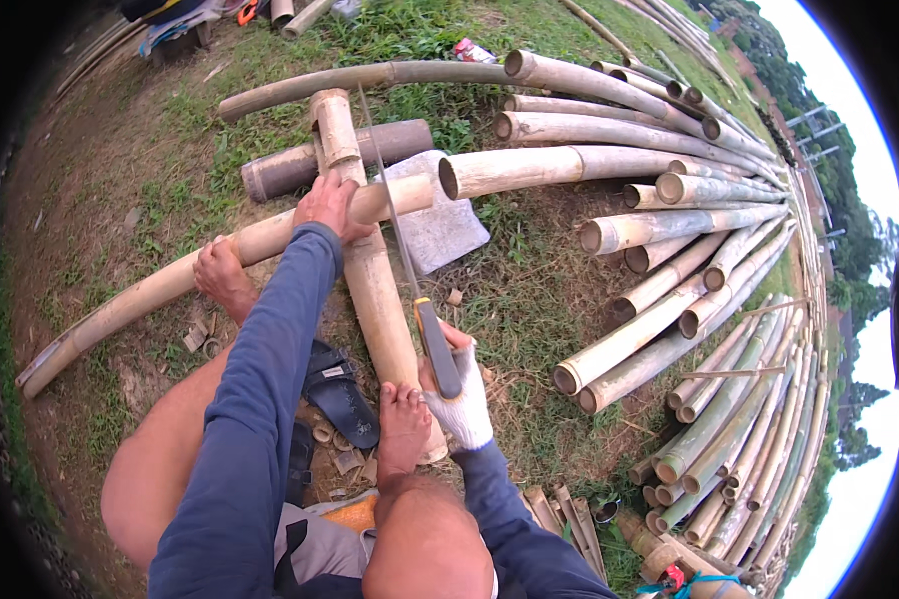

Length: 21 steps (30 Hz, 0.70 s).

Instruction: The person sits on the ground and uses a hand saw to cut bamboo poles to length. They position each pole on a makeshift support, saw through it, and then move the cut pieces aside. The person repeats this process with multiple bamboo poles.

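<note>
My right hand [461,394], in a white glove, is closed around the dark grip of a handsaw [437,349]. Its long blade points away from me and crosses a bamboo pole [270,238] near the pole's right end. My bare left hand [332,205] wraps over that pole just left of the blade, pressing it down. The pole lies across a thicker bamboo log [380,295] with a notched far end. One bare foot [225,275] rests on the pole, the other [404,429] on the log's near end.
A dark bamboo piece [290,172] and a whitish slab [440,225] lie under the far end. Stacked bamboo poles [619,230] fill the right side. Black sandals [340,394] and small bamboo offcuts [350,461] lie by my feet. A red-and-white packet [472,50] is on the grass.
</note>
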{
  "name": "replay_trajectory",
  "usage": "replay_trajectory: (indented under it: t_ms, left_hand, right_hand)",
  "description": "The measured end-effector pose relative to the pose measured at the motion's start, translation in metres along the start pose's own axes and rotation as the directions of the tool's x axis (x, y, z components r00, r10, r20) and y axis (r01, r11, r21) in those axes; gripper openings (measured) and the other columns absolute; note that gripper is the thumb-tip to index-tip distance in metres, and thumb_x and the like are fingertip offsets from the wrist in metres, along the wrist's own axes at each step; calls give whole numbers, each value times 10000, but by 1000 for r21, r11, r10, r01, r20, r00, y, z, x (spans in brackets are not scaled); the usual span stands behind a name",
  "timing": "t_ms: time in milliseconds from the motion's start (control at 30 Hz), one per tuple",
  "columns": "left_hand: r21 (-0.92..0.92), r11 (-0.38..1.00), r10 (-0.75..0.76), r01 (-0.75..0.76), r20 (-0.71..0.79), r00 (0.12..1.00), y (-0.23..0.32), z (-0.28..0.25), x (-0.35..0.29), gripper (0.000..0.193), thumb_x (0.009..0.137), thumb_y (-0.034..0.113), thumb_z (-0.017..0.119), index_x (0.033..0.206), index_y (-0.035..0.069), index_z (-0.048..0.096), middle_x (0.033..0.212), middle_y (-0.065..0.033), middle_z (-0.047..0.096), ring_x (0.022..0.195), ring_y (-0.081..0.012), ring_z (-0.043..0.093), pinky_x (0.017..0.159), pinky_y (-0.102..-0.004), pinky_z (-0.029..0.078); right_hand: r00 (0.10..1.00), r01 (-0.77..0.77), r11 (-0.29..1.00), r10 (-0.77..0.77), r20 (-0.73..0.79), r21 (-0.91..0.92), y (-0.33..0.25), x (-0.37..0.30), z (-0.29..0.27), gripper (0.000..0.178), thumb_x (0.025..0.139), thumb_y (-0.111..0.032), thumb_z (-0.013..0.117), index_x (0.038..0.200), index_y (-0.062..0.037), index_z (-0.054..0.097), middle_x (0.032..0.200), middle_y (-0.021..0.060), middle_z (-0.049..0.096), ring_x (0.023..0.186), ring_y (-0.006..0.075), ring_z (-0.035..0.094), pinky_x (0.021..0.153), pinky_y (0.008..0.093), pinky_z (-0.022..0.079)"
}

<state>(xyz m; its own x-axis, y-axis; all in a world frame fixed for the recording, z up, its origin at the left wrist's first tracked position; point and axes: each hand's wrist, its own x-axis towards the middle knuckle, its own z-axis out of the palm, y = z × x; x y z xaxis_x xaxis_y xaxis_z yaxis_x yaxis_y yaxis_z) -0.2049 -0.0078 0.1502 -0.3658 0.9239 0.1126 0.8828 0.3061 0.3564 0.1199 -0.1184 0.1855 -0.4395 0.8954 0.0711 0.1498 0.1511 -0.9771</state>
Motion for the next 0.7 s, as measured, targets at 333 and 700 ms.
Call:
replay_trajectory:
  t_ms: [333, 700]
  left_hand:
    - [56, 998, -24, 16, 149, 989, 4, -14, 9, 807, 630, 423, 970, 1330, 125, 700, 1250, -106, 592, 1245, -311, 596, 1061, -461, 547]
    - [36, 999, -34, 33, 30, 999, 11, -14, 0, 755, 646, 425, 972, 1289, 124, 715, 1241, -94, 584, 1232, -303, 594, 1034, -451, 548]
  right_hand:
    - [998, -49, 988, 43, 45, 147, -7, -89, -39, 553, 966, -73, 732, 1462, 6, 500, 1366, 158, 635, 1255, 217, 635, 1083, 385, 502]
    - [967, 255, 967, -255, -16, 16, 18, 106, 40, 517, 949, -23, 678, 1435, -11, 502, 1279, 141, 652, 1157, 196, 648, 1028, 333, 505]
